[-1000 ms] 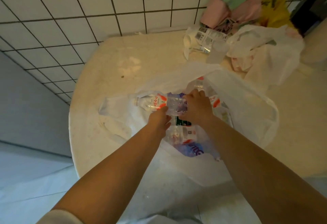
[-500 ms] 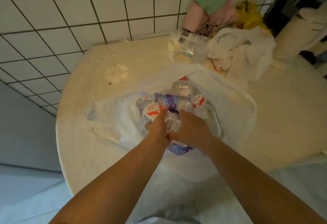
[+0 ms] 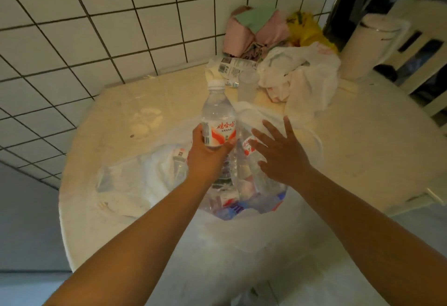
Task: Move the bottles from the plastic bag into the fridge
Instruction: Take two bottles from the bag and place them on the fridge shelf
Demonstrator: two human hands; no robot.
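Left hand [image 3: 205, 158] grips bottle [image 3: 219, 114] above plastic bag [image 3: 145, 180]

Hidden, cropped, blurred bits

Lower half of water bottle [image 3: 219, 117] covered by left hand [image 3: 205, 158]; base not visible. Bottles in plastic bag [image 3: 135, 180] overlapped by both forearms & right hand [image 3: 281, 158], count unclear, labels smeared, purple one [image 3: 238, 209] unreadable. Bag's near edge lost in glare at table [image 3: 362, 151] rim. Pink/green bundle [image 3: 256, 32] & yellow bag [image 3: 307, 30] at back motion-blurred, contents unclear. Print on crumpled wrapper [image 3: 233, 67] too small to read. White bin [image 3: 370, 47] part behind white bag pile [image 3: 302, 73]; chair [image 3: 425, 47] cut by right edge. Elbows cut by bottom edge.
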